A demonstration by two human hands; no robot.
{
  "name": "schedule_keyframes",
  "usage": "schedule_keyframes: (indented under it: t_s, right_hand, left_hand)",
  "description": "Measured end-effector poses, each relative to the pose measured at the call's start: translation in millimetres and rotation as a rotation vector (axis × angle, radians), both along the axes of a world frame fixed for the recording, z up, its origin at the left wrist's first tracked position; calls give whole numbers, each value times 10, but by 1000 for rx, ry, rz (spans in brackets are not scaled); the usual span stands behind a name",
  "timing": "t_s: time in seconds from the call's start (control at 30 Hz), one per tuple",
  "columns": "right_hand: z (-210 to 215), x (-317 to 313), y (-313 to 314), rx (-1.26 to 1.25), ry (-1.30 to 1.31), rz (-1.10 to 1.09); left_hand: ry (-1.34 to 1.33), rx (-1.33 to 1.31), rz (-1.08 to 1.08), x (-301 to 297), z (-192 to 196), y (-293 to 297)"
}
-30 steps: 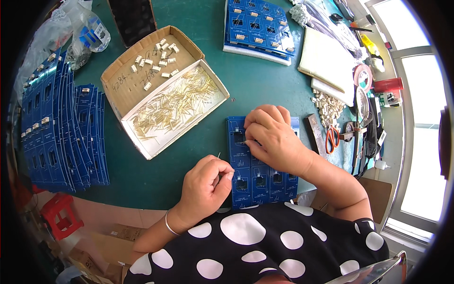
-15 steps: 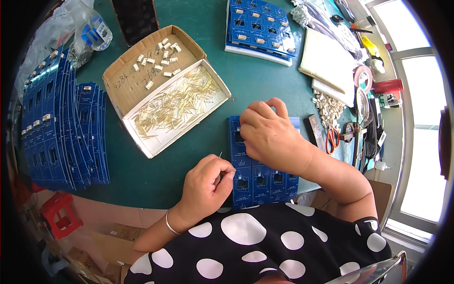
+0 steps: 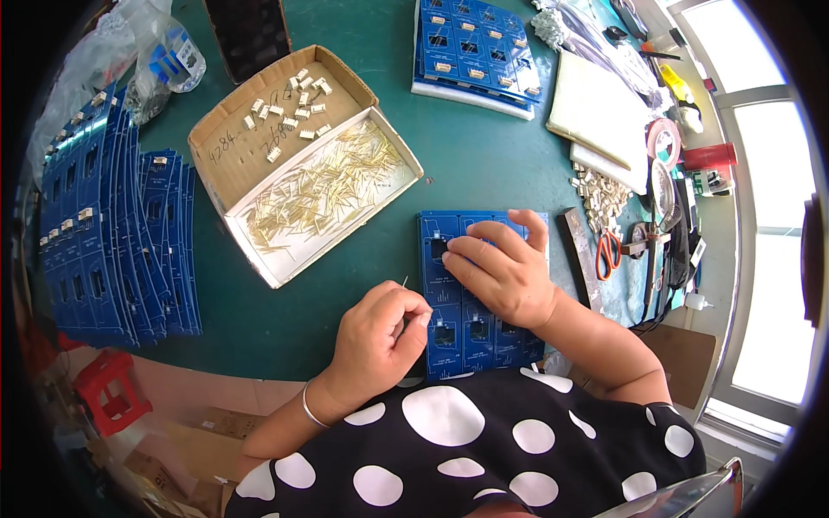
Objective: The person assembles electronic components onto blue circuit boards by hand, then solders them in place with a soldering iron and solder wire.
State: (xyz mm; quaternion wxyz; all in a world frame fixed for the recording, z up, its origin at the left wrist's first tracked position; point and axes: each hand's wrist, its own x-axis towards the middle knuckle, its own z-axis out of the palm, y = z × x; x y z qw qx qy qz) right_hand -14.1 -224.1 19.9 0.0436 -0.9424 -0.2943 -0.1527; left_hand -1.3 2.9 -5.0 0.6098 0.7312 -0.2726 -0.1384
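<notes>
With the right hand (image 3: 505, 272) spread flat on the blue board (image 3: 449, 306) just beneath it, the loosely closed left hand (image 3: 380, 332) should keep its pinched thin pin (image 3: 404, 281) upright beside the board's edge.

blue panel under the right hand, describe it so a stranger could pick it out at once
On the green table, look just in front of the person's dotted shirt. The flat blue circuit-board panel lies there alone under the right hand, unlike the blue boards stacked at the left edge and top.
</notes>
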Motion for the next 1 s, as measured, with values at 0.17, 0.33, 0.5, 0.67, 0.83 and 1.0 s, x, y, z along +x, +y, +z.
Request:
schedule_keyframes:
  t_s: [0.17, 0.33, 0.5, 0.67, 0.83, 1.0]
  right_hand:
    - [-46, -122, 35, 14, -63, -109]
    - [-9, -245, 92, 22, 65, -166]
    - [45, -236, 163, 35, 90, -198]
    - [44, -208, 181, 70, 157, -193]
    - [53, -191, 131, 55, 151, -212]
    - [54, -246, 169, 60, 172, -191]
  left_hand:
    - [-4, 10, 0, 1, 4, -4]
    - [-1, 31, 2, -9, 16, -9]
    - [-9, 34, 5, -24, -2, -13]
    - [-14, 39, 12, -30, -5, -24]
    - [-18, 46, 7, -30, 7, -10]
    - [-28, 54, 2, -19, 12, -14]
